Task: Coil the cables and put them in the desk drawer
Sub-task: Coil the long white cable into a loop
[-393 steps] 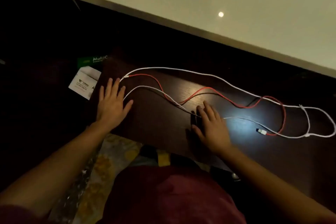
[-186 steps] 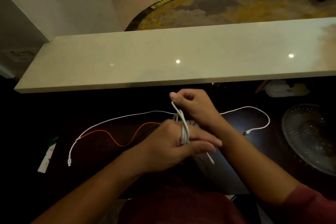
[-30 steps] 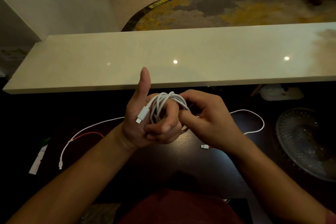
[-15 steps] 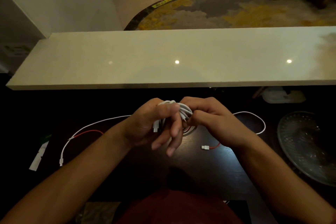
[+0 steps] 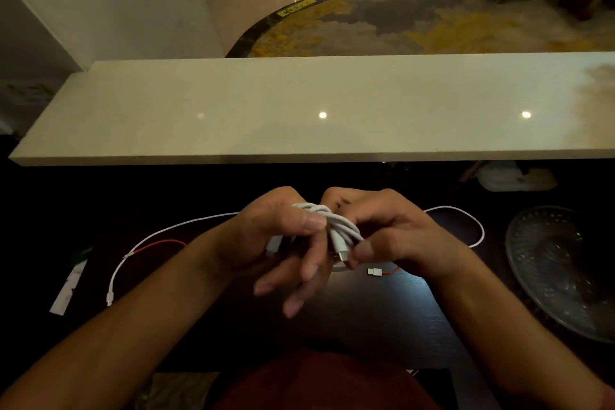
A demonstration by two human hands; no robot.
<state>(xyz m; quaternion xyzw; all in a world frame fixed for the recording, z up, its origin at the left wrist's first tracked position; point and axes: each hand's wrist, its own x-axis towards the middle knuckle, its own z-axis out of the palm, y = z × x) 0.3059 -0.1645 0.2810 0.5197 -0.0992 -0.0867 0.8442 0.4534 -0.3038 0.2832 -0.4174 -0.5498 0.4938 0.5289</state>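
Sitting at the right edge of the dark wooden desk [image 5: 382, 316], the round clear glass dish [image 5: 562, 273] looked to hold nothing, though the gloom made that hard to judge. Both hands were up over the desk: the left hand [image 5: 279, 243] pinched the coiled white charging cable [image 5: 332, 223] under its thumb, lower fingers hanging loose, while the right hand [image 5: 389, 233] pinched the coil's plug end. A second earlier the left thumb stood straight up with the coil round its fingers; now it had folded down on top. The red-and-white cable [image 5: 149, 245] lay uncoiled on the desk behind the hands. A pale stone counter [image 5: 316, 110] ran beyond, patterned carpet [image 5: 416, 17] further off.
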